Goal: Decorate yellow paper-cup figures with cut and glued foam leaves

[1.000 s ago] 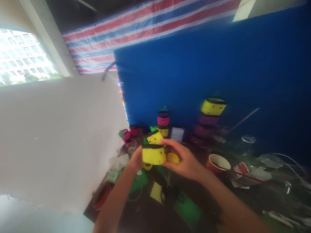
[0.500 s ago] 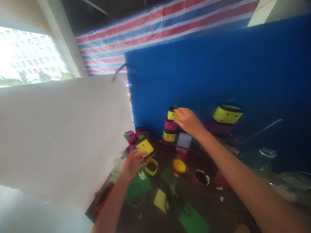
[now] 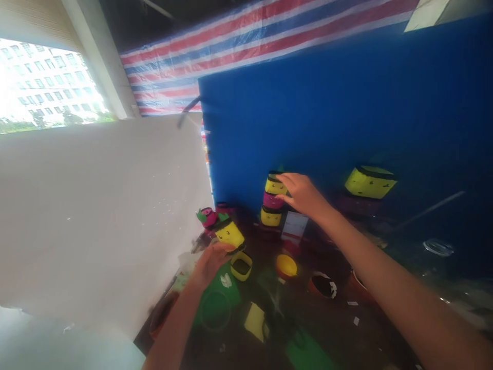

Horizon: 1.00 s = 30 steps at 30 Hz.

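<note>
My left hand [image 3: 212, 261] is closed at the lower edge of a tilted yellow box [image 3: 230, 234] with a drawn face and dark trim. A low yellow pot [image 3: 241, 266] with a dark inside stands just beside those fingers. At the back, my right hand [image 3: 304, 194] reaches to a stack of small face pots. Its fingers lie at the rim of the top yellow pot [image 3: 274, 186], the thumb lower on the right side. Below that are a magenta pot [image 3: 271, 200] and another yellow pot [image 3: 270, 217].
A yellow bowl [image 3: 286, 266], a reddish pot [image 3: 322, 285], scissors [image 3: 276, 302] and green sheets [image 3: 308, 349] lie on the dark table. A printed card [image 3: 295, 226] stands by the stack. Another yellow box [image 3: 371, 182] is at right, before the blue panel [image 3: 327, 113]. Clear containers sit far right.
The view has shifted slightly. My left fingers have drawn together against the yellow box's lower edge. My right hand keeps its place at the stack's top, and the stack looks unmoved.
</note>
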{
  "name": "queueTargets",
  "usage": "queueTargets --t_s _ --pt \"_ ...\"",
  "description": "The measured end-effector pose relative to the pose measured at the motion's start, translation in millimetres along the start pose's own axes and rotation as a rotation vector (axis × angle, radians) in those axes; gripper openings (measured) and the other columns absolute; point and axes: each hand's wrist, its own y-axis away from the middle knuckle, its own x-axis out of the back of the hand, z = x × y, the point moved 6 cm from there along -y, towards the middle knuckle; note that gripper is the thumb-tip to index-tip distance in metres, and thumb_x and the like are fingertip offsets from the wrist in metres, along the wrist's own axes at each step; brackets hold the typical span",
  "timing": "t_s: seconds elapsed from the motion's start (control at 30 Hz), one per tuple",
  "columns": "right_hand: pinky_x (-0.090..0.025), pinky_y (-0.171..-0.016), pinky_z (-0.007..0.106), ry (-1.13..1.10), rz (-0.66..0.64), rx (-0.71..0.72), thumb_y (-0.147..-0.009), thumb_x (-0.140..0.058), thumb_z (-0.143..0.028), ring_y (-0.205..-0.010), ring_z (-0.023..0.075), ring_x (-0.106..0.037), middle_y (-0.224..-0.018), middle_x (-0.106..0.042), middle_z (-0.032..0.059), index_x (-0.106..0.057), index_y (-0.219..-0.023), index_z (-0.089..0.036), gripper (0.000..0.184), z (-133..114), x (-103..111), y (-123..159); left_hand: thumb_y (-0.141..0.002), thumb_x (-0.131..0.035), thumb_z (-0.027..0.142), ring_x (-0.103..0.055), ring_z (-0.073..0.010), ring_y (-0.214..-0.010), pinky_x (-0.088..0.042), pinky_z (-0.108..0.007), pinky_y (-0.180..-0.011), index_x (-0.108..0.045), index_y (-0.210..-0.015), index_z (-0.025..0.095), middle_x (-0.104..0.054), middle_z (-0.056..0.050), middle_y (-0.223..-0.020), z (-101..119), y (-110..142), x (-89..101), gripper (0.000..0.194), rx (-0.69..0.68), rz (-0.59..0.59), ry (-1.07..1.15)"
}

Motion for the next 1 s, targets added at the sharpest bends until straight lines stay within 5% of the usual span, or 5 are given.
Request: queueTargets --t_s 0.47,1.0 --pt "-0.043 -0.092 0.048 -0.052 0.004 -0.017 -0.085 -0.05 -0.035 -0.111 0.0319 -0.05 -0.117 -0.055 0.0174 -0.048 -0.124 -0.013 0.045 2.1 -3.5 3.8 -0.08 -0.048 0.055 -0.05 -0.0289 -0.115 -0.034 -0.041 -0.103 -0.071 -0.09 0.02 -0.063 -0.009 -0.108 28.7 2.0 -40.9 0.043 -0.087 -0.008 -0.137" --pt "-0.042 -0.096 0.049 -0.051 -0.026 -0.046 -0.084 -0.047 -0.045 -0.117 0.0337 -0.046 -0.126 -0.048 0.0201 -0.037 -0.134 -0.009 0.063 8.7 -3.1 -1.0 -0.081 -0.049 0.052 -0.048 -0.0294 -0.118 -0.032 -0.041 -0.105 -0.071 -0.091 0.018 -0.063 -0.01 -0.111 27.1 4.6 -37.7 0.042 -0.067 0.014 -0.156"
